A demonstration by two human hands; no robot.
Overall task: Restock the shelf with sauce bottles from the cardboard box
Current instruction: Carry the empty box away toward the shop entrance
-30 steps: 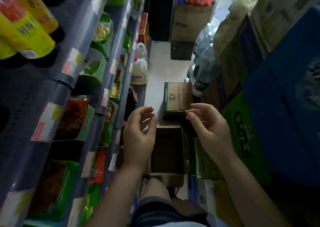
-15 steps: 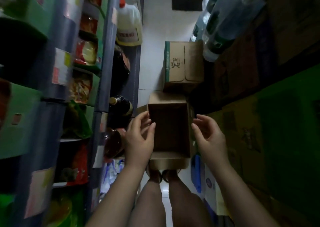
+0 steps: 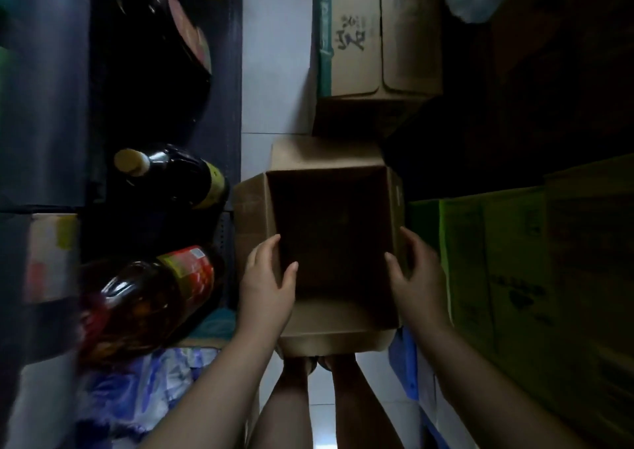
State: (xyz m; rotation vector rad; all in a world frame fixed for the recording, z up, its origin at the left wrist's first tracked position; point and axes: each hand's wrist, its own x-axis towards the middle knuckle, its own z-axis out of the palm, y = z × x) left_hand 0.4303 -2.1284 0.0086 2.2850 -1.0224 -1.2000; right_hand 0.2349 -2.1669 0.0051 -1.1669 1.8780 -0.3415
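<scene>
A: As seen looking straight down, an open cardboard box (image 3: 329, 236) sits on the pale floor (image 3: 274, 71) of a narrow aisle, flaps folded out, and its inside looks dark with no bottles made out in it

B: and the hands?

A: Both are clamped on the box. The left hand (image 3: 266, 287) is hooked over the left wall, thumb inside, fingers outside. The right hand (image 3: 417, 277) is wrapped round the right wall the same way

B: where's the sauce then

A: On the shelf (image 3: 219, 112) at the left. A dark bottle (image 3: 175, 177) with a pale cap is lying there, and just below it an amber bottle (image 3: 144, 297) with a red and yellow label can be seen, pretty blurred. More dark bottles are stacked further up the shelf

B: anything else around?

A: A second carton (image 3: 377, 37) with a green edge is parked right behind the open one, touching it. Green cartons (image 3: 494, 270) are piled along the right side, just beside the right hand
</scene>
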